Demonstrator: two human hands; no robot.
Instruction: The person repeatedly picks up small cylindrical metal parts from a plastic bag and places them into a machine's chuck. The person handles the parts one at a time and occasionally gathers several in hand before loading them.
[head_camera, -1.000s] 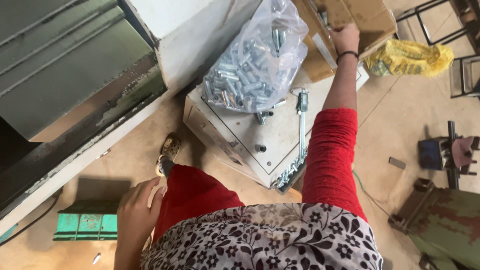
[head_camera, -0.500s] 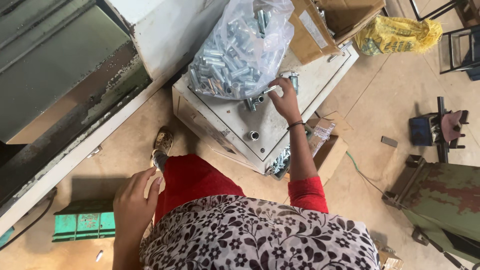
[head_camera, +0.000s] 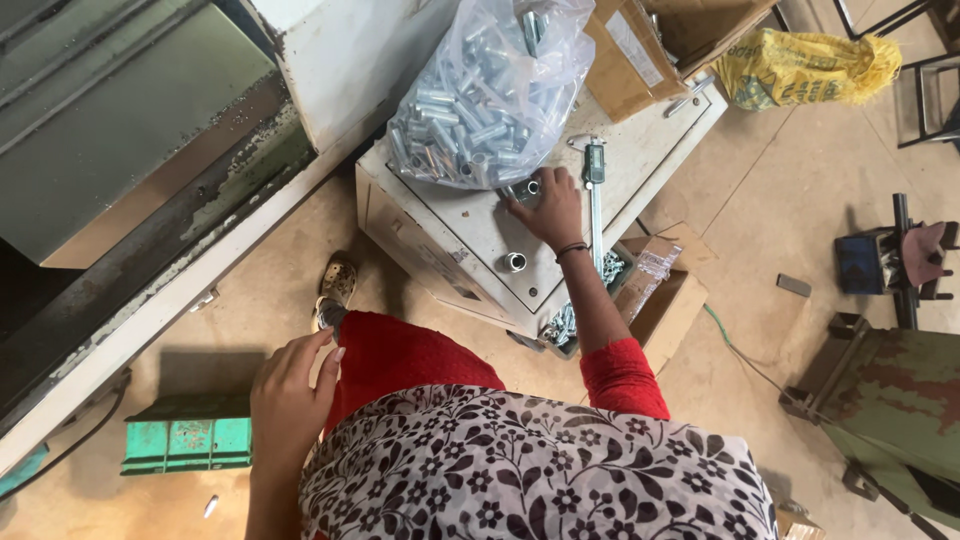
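The right hand (head_camera: 545, 205), at upper centre of the frame, closes its grip on a small metal sleeve (head_camera: 527, 188) at the mouth of the clear bag of sleeves (head_camera: 485, 90) on the white surface (head_camera: 470, 225). 1 loose sleeve (head_camera: 514, 262) stands below it; a caliper (head_camera: 594, 175) lies just right. The left hand (head_camera: 290, 395), lower left, rests open on the red-clad knee (head_camera: 400, 355).

right hand (head_camera: 548, 205) | drawn back from box | now at bag (head_camera: 490, 90) edge

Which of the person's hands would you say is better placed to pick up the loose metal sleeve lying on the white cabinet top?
Right. The right hand already rests on the cabinet top beside the bag of sleeves, close to the loose sleeve. The left hand rests on the red-clad knee, far away.
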